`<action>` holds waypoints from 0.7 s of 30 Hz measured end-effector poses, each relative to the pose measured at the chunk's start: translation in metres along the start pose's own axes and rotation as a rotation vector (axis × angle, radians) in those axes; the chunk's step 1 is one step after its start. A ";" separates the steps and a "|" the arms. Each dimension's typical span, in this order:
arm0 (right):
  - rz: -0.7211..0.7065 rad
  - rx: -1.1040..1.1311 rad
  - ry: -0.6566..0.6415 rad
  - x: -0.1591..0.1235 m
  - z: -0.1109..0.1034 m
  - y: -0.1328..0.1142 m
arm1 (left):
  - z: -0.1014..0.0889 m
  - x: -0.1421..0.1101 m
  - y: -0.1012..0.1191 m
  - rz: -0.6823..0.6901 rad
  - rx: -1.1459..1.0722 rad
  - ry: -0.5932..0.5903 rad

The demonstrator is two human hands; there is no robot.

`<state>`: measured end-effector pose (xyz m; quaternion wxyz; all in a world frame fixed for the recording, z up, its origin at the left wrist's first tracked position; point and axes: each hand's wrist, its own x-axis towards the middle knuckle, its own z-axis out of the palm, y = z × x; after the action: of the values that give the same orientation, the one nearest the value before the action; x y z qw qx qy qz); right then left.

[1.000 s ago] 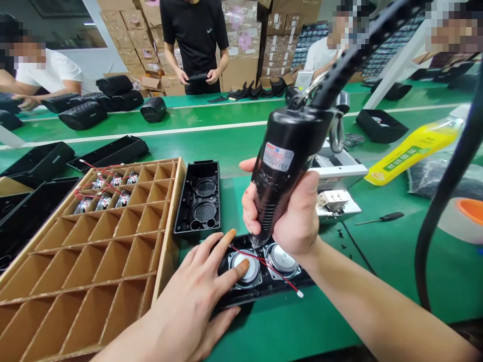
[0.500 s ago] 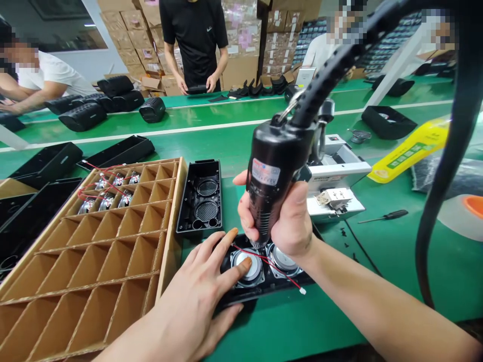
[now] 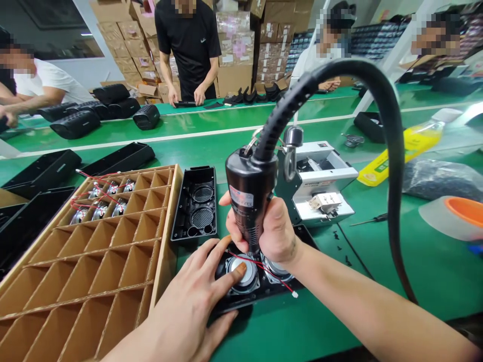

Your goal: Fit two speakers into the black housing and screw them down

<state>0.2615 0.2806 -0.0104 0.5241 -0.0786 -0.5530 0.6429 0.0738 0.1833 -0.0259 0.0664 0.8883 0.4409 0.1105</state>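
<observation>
My right hand (image 3: 277,229) is wrapped round a black electric screwdriver (image 3: 251,193), its cable curving up and off to the right. The screwdriver points down at a black speaker housing (image 3: 226,301); its tip is partly hidden by my fingers. Two round silver speaker drivers, the left one (image 3: 243,274) and the right one (image 3: 277,269), sit in the housing with a red and black wire (image 3: 277,276) across them. My left hand (image 3: 199,281) grips the housing's left end, fingers spread, one fingertip on the left driver and the thumb along the near side.
A divided cardboard box (image 3: 94,261) with several wired drivers stands left. Beside it lies another open housing (image 3: 194,201). A white screw feeder (image 3: 324,186), loose screws (image 3: 337,247), a yellow bottle (image 3: 400,151) and an orange-rimmed container (image 3: 449,216) are right. Co-workers stand across the green bench.
The view has shifted a little. The screwdriver now stands more upright, and its cable bends in a fuller arch. My left hand keeps its place on the housing.
</observation>
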 end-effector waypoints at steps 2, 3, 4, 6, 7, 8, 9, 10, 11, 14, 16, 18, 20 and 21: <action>0.001 0.002 0.003 -0.001 0.000 0.001 | 0.001 -0.001 -0.002 0.014 0.004 0.000; -0.002 0.002 0.004 -0.001 0.000 0.002 | 0.002 -0.001 -0.003 0.025 0.005 0.003; -0.006 0.000 0.007 -0.002 0.000 0.004 | 0.003 -0.002 -0.005 0.039 0.006 0.008; -0.024 -0.011 0.016 -0.003 0.001 0.004 | 0.005 -0.002 -0.007 0.066 0.015 0.037; -0.037 -0.018 0.026 -0.003 0.002 0.003 | 0.006 -0.002 -0.008 0.069 0.028 0.054; -0.053 -0.026 0.042 -0.003 0.002 0.000 | 0.006 -0.002 -0.009 0.073 0.043 0.060; -0.069 -0.031 0.058 -0.003 0.003 -0.006 | 0.006 -0.001 -0.010 0.079 0.059 0.060; -0.090 -0.037 0.083 -0.002 0.003 -0.015 | 0.006 -0.001 -0.011 0.083 0.075 0.053; -0.124 -0.048 0.127 -0.002 0.002 -0.026 | 0.006 -0.001 -0.012 0.089 0.091 0.048; -0.304 -0.174 0.345 -0.001 -0.006 -0.071 | 0.007 0.000 -0.017 0.121 0.120 0.062; -0.440 -0.338 0.504 -0.002 -0.018 -0.101 | 0.009 -0.002 -0.021 0.137 0.126 0.080; -0.505 -0.479 0.609 -0.005 -0.033 -0.123 | 0.012 -0.003 -0.024 0.152 0.123 0.076; -0.498 -0.552 0.663 -0.010 -0.048 -0.133 | 0.013 -0.005 -0.025 0.143 0.117 0.068; -0.489 -0.574 0.677 -0.011 -0.055 -0.134 | 0.013 -0.006 -0.025 0.135 0.112 0.062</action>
<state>0.3823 0.2849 0.0698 0.7665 -0.2916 -0.5088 0.2620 0.0543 0.1933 -0.0448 -0.0047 0.9144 0.3873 0.1176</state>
